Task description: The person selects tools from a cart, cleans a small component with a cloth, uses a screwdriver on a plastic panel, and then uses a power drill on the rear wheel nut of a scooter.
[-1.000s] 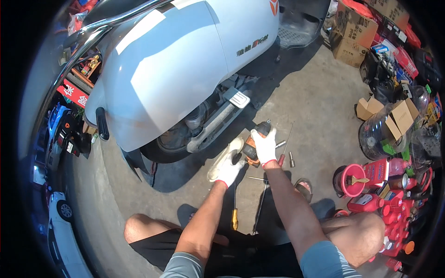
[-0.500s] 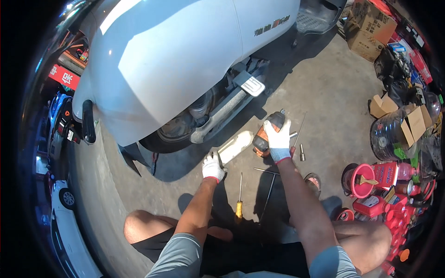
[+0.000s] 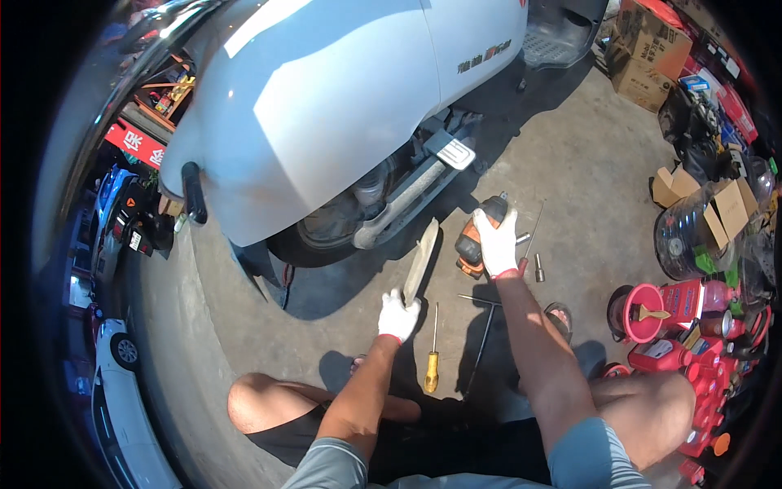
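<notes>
My left hand (image 3: 398, 315), in a white glove, is closed round the near end of a long, pale, dirty cover-like piece (image 3: 421, 261). The piece is turned edge-on, its far end pointing away from me. My right hand (image 3: 495, 243), also gloved, grips an orange-and-black cordless impact wrench (image 3: 469, 247) from its right side, low over the concrete. Right of that hand lie a metal socket (image 3: 539, 268) and a thin screwdriver (image 3: 533, 232). A yellow-handled screwdriver (image 3: 432, 372) and a T-handle wrench (image 3: 485, 330) lie between my forearms.
A white scooter (image 3: 342, 106) with a footrest (image 3: 454, 151) rises just ahead. Along the right stand cardboard boxes (image 3: 648, 57), a clear plastic container (image 3: 678, 240), a pink bucket (image 3: 642, 314) and several red bottles (image 3: 656, 356). A white car (image 3: 122, 391) is at far left.
My left hand has turned the pale piece from its broad side to edge-on, its far end swinging to point away. My right hand keeps its hold on the impact wrench. The view has shifted slightly.
</notes>
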`<state>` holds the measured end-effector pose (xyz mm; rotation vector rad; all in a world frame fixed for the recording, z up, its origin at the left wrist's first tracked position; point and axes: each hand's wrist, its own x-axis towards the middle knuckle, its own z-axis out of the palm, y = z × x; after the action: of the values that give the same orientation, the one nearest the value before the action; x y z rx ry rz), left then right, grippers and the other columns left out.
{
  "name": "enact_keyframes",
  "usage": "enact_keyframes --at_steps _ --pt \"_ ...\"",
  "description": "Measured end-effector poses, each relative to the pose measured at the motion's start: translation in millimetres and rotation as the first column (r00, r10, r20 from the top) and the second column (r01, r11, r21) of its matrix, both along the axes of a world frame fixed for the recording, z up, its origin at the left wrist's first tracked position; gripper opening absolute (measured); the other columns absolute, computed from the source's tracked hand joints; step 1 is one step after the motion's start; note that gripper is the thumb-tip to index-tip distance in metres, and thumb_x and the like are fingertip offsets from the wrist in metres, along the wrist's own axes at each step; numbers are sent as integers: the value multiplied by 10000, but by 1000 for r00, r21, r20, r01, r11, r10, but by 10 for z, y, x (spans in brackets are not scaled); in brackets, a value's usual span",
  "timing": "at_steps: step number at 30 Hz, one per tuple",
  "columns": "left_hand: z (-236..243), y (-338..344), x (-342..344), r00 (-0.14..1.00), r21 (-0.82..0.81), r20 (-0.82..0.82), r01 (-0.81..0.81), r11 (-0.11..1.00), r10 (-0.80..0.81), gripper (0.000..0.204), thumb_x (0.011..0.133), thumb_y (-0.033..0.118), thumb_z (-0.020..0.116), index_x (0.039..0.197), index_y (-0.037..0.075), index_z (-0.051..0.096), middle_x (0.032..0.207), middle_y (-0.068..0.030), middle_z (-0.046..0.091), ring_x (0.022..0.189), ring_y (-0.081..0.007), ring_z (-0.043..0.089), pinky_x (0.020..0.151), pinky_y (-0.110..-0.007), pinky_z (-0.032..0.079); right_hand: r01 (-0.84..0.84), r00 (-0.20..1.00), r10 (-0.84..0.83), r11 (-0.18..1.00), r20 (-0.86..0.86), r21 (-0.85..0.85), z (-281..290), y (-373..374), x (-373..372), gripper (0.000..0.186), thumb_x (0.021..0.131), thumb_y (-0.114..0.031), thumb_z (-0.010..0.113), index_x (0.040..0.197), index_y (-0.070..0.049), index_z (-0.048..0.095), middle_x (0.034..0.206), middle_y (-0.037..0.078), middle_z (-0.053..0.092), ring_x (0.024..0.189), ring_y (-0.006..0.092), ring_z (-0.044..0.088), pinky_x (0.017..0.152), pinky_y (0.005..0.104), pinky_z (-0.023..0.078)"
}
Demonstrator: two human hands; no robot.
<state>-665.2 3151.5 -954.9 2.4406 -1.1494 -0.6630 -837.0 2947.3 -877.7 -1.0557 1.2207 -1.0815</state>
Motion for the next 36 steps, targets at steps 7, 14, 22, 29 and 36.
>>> enact_keyframes --at_steps 7,14,22,29,36 --pt "346 395 -484 990 -115 115 -66 991 80 661 820 338 690 1345 8 463 1185 -260 500 1073 -460 572 911 -488 501 100 898 -183 971 -401 -219 -174 141 -167 624 938 -426 612 1318 54 492 1276 288 552 1203 411 545 1016 449 430" --pt "596 639 -709 961 -136 239 -107 985 138 724 768 277 714 1368 -20 436 1147 -257 494 1055 -434 559 898 -469 492 42 924 -123 974 -361 -224 -474 759 -324 232 930 -159 597 1086 12 592 1011 210 666 977 352 652 864 415 502" --pt "661 746 -855 944 -184 322 -17 983 77 668 788 240 722 1337 -37 460 1149 -290 528 1061 -447 552 905 -468 489 -407 810 154 843 -566 -353 -368 1304 -168 218 904 -140 585 1108 -65 602 1072 194 614 977 392 623 843 452 516" --pt "671 814 -888 929 -215 368 49 975 34 658 780 214 739 1325 -44 476 1179 -309 529 1061 -449 550 916 -482 479 -400 746 96 856 -659 -328 -575 1313 -188 190 885 -151 610 1042 -46 581 1027 202 613 924 409 632 828 462 519" --pt "666 831 -859 913 -232 408 93 968 10 612 793 179 718 1315 -51 497 1125 -307 541 1010 -448 544 870 -481 472 -365 762 145 901 -631 -234 -620 1229 -148 192 840 -131 668 976 -14 599 940 207 660 929 406 645 824 459 514"
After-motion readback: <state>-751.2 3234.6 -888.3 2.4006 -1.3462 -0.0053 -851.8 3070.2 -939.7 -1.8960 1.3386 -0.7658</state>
